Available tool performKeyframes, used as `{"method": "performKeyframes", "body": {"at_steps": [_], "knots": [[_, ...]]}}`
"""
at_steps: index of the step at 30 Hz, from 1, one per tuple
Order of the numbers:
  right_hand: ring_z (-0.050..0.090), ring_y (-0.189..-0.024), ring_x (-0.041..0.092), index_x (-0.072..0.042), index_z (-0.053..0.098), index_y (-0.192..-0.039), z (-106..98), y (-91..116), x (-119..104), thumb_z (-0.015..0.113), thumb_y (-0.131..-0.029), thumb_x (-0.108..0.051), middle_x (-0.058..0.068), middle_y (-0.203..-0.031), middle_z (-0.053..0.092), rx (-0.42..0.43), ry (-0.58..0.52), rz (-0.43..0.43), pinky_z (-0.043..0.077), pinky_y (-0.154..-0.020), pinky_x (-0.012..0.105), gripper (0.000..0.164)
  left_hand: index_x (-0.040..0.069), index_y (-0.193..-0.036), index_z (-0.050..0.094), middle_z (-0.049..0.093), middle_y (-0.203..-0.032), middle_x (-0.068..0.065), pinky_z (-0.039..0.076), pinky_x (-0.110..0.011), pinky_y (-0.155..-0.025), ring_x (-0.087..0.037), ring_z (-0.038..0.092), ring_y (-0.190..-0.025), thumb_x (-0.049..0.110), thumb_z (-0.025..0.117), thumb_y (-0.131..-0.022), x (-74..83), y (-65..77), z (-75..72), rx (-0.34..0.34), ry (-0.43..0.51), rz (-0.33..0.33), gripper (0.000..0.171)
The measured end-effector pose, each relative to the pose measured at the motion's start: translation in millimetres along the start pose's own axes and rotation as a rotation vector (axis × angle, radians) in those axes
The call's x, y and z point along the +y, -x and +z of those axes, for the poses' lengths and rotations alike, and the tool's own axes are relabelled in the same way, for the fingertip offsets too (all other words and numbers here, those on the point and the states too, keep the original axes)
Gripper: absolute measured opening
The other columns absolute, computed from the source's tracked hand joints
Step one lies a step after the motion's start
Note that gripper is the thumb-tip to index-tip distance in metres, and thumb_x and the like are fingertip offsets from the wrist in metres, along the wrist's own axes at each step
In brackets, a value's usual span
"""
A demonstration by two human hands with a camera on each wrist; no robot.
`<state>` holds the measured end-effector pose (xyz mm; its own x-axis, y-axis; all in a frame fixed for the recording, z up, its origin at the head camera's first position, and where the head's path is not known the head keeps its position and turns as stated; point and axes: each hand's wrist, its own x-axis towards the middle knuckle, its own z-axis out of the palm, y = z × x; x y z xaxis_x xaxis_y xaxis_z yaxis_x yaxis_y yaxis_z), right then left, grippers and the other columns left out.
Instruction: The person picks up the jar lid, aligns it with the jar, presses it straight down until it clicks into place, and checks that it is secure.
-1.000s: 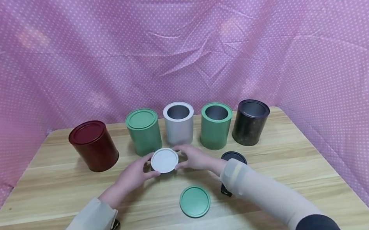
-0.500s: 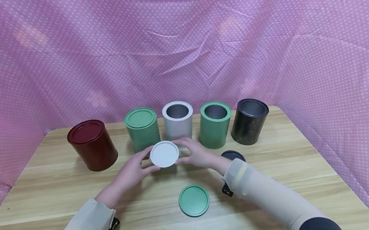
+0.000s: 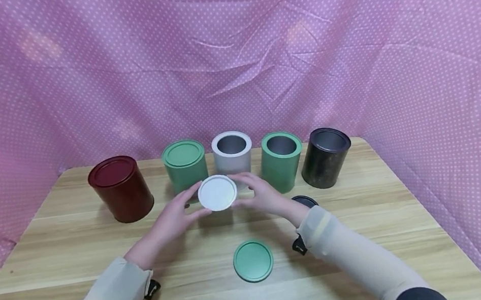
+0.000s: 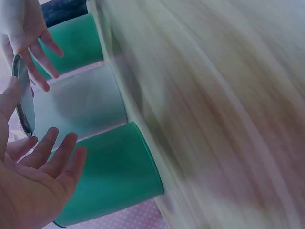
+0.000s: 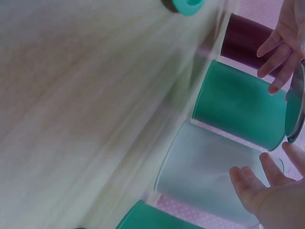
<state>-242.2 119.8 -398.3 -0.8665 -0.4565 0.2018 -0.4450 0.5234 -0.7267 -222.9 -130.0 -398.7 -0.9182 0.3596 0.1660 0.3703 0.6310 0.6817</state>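
Observation:
A round white lid [image 3: 217, 193] is held up over the table between both hands. My left hand [image 3: 176, 215] pinches its left edge with thumb and forefinger, and my right hand [image 3: 262, 195] pinches the right edge. In the left wrist view the lid [image 4: 26, 98] shows edge-on, the other fingers of the left hand [image 4: 45, 176] spread beneath it. Just behind is an uncovered white can [image 3: 233, 163], its lower part overlapped by the lid and right hand. A green can [image 3: 186, 173] with its lid on stands behind the left fingertips.
A lidded dark red can [image 3: 124, 197] stands at the left. To the right are an uncovered green can [image 3: 281, 170] and an uncovered black can [image 3: 326, 166]. A green lid [image 3: 253, 261] lies on the wooden table [image 3: 206, 298]; a black lid [image 3: 305, 201] is partly behind the right wrist.
Both hands have moved the white lid upward and forward, then slightly right, toward the white can. The cans and the other lids have stayed in place.

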Motion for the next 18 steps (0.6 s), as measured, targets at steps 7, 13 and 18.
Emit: {"method": "performKeyframes", "body": {"at_steps": [7,13,18], "knots": [[0.043,-0.134,0.029,-0.012,0.047,-0.143,-9.7,0.5,5.3,0.079,-0.08,-0.018,0.012,-0.144,0.048,0.017,-0.068,-0.02,0.041,-0.107,0.051,0.071,0.004,-0.147,0.039,0.047,-0.144,-0.022,0.044,-0.049,-0.105,-0.037,0.05,-0.128,0.025,0.075,-0.085,7.9,-7.5,1.0,0.016,0.046,0.025,0.075],[0.042,-0.136,0.03,-0.011,0.046,-0.144,-18.0,0.0,5.1,0.077,-0.082,-0.016,0.012,-0.146,0.046,0.012,-0.067,-0.025,0.041,-0.108,0.049,0.07,0.006,-0.147,0.04,0.048,-0.143,-0.022,0.042,-0.051,-0.106,-0.038,0.048,-0.13,0.026,0.076,-0.084,13.4,-12.5,0.2,0.034,0.028,0.036,0.075],[0.044,-0.134,0.031,-0.009,0.046,-0.143,-26.4,-2.0,1.9,0.077,-0.081,-0.014,0.015,-0.145,0.047,0.03,-0.043,-0.052,0.042,-0.107,0.049,0.069,0.008,-0.146,0.042,0.05,-0.141,-0.021,0.043,-0.05,-0.106,-0.037,0.048,-0.13,0.024,0.076,-0.083,20.3,-19.4,-2.9,0.046,0.037,0.055,0.074]]}}
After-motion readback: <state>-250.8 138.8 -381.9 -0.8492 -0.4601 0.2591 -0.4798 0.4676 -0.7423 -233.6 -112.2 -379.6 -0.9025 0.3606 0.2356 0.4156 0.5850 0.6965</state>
